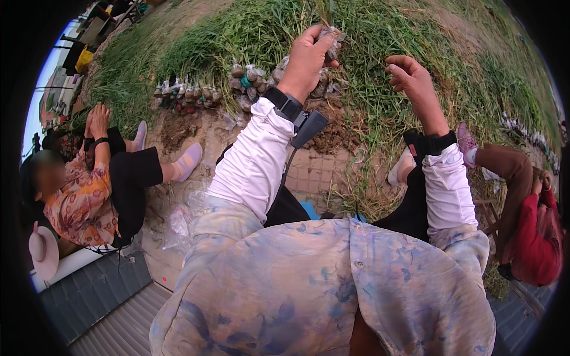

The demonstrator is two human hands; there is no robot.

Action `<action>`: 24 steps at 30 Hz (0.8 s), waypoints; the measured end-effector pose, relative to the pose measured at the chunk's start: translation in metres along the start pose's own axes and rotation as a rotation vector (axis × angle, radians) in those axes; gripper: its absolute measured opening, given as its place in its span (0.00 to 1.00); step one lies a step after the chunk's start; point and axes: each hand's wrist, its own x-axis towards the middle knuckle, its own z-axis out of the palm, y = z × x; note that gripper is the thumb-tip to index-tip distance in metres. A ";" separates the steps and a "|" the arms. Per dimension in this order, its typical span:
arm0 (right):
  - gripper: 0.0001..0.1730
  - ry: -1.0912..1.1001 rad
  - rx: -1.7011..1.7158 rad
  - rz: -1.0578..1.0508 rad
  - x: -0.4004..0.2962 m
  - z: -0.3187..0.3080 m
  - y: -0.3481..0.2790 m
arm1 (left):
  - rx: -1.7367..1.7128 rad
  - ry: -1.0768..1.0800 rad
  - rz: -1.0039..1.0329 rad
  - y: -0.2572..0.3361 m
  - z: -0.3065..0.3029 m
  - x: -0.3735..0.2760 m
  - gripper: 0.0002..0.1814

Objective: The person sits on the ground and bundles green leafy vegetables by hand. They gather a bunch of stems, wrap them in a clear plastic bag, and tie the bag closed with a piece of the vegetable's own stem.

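Note:
My left hand (307,60) is shut on a small plant root ball (331,42) wrapped in clear plastic, its green stem pointing away from me. To the right, my right hand (414,82) hangs above the cut greenery with fingers loosely curled and apart; I see nothing between them. Beneath and beyond both hands lies a wide heap of green plants (369,84). Several bagged root balls (251,80) sit along its near edge, partly hidden by my left forearm. A further row of bagged root balls (189,92) stretches to the left.
Loose brown soil (331,129) lies on the paving tiles (309,171) before me. Crumpled clear plastic (180,224) rests at my left. One seated person (80,196) is on the left, another (534,231) on the right. A pink hat (43,251) is at far left.

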 end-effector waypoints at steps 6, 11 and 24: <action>0.12 0.027 0.117 0.054 0.002 -0.020 0.000 | -0.177 0.032 -0.225 -0.008 -0.010 0.003 0.09; 0.12 0.065 0.147 0.088 0.009 -0.041 0.009 | -0.169 0.009 -0.240 -0.012 -0.010 0.002 0.09; 0.14 0.000 -1.079 0.100 0.066 -0.143 0.190 | -0.046 -0.011 -0.287 -0.010 0.003 -0.006 0.11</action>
